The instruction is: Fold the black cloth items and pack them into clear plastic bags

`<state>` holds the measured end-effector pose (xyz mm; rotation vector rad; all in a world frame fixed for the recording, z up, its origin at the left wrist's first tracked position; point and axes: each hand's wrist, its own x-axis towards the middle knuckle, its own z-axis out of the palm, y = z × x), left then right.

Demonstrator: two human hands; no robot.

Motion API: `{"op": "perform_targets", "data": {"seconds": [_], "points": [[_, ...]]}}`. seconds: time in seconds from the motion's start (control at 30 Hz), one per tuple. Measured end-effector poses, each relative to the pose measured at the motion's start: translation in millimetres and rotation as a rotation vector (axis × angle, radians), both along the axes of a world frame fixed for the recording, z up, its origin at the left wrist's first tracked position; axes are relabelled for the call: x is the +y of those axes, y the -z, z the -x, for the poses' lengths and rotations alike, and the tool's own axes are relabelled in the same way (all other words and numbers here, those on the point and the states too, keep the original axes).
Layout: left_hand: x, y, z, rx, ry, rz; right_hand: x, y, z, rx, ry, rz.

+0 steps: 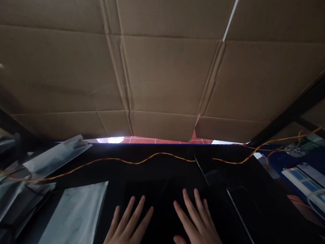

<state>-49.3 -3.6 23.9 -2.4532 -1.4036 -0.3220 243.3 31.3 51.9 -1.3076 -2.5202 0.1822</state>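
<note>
My left hand [125, 229] lies on the dark table [146, 174], palm down with its fingers spread. Just left of it is a flat plastic sleeve [74, 213], pale and whitish. My right hand [202, 233] rests flat on the same dark surface, fingers apart and holding nothing. A black phone-like slab with a pale rim [256, 223] lies to the right of that hand. Beyond my right fingertips, another thin dark slab [204, 166] is hard to make out against the table. The bottom edge of the view cuts off both wrists.
A twisted red and yellow wire [135, 162] crosses the table's far part. More plastic bags [54, 157] lie at the left. Creased cardboard [167, 72] stands behind, between dark frame bars [299, 100]. On the right are a white-and-blue device [311, 186] and a clear bottle [304, 145].
</note>
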Motion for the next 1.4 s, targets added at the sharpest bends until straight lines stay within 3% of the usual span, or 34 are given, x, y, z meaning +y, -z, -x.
{"op": "perform_targets", "data": {"seconds": [0.1,0.2,0.33,0.53,0.8,1.03,1.17,1.27,1.4], "points": [[25,-10.2,-12,-0.093,-0.073,0.017,9,-10.0,29,0.019,0.038,0.087],[38,0.7,-21,-0.137,-0.136,0.007,20,1.5,44,0.001,0.098,0.164],[49,12.6,-21,-0.133,-0.152,0.016,34,14.3,43,0.019,0.138,0.152],[71,11.9,-24,-0.117,-0.131,0.009,52,6.5,48,0.029,0.153,0.066],[81,20.5,-23,-0.137,-0.126,-0.012,62,23.0,55,-0.006,0.167,0.092],[89,17.8,-20,-0.149,-0.130,0.061,77,8.5,48,0.008,0.178,0.061],[107,7.1,-12,-0.143,-0.151,0.114,110,-4.5,34,0.024,0.221,0.024],[121,-10.9,-4,-0.147,-0.211,0.117,131,-12.8,30,0.024,0.195,0.016],[120,-43.2,4,-0.161,-0.243,0.088,128,-24.1,30,0.051,0.151,-0.018]]}}
